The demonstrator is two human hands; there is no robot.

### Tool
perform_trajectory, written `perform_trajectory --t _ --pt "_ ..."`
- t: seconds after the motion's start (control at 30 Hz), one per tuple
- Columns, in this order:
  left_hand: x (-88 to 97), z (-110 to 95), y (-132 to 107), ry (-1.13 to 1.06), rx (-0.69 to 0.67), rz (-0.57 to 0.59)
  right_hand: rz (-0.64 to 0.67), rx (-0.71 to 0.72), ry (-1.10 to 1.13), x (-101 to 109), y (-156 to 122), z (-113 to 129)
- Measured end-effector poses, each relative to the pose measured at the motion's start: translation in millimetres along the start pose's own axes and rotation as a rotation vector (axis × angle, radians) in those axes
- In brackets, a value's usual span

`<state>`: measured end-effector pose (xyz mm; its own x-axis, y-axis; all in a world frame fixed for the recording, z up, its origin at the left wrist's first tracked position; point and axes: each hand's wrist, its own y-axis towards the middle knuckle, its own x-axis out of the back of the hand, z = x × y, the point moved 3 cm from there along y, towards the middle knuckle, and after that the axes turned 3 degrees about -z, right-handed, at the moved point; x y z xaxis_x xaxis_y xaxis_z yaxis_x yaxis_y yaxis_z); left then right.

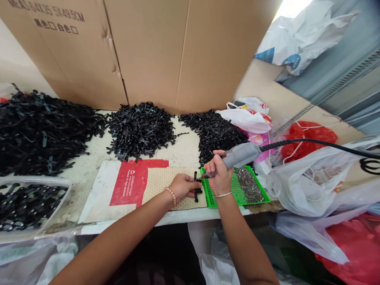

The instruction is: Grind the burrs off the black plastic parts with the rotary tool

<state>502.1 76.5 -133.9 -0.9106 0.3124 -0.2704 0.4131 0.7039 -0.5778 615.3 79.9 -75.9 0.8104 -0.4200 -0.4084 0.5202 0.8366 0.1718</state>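
Note:
My left hand (181,186) pinches a small black plastic part (196,187) and holds it down on a beige honeycomb mat (158,181). My right hand (219,172) is wrapped round a grey electric screwdriver (239,155) whose tip points down-left at that part. A black cable (320,142) runs from the tool to the right. Just right of the part lies a green tray (235,190) holding a heap of small metal screws (251,184).
Three heaps of black plastic parts (139,130) lie along the back of the white table (89,166). A clear tub (29,202) of the same parts sits at the left. Cardboard boxes (148,47) stand behind. Plastic bags (314,174) crowd the right.

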Motion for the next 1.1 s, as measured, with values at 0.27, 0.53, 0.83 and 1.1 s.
perform_trajectory --t 0.27,0.53,0.83,1.1 --pt "0.9 3.3 2.9 -0.015 -0.003 0.007 0.035 0.027 -0.005 -1.2 -2.4 -1.4" --pt "0.9 5.1 3.3 -0.022 -0.019 -0.018 0.13 -0.029 -0.051 -6.1 0.7 -4.4" --pt "-1.2 6.7 3.0 -0.014 -0.01 -0.064 0.308 -0.164 -0.049 -8.9 4.8 -15.7" --pt "1.6 3.7 2.2 -0.048 -0.008 -0.015 0.144 0.072 0.002 0.7 17.6 14.3"
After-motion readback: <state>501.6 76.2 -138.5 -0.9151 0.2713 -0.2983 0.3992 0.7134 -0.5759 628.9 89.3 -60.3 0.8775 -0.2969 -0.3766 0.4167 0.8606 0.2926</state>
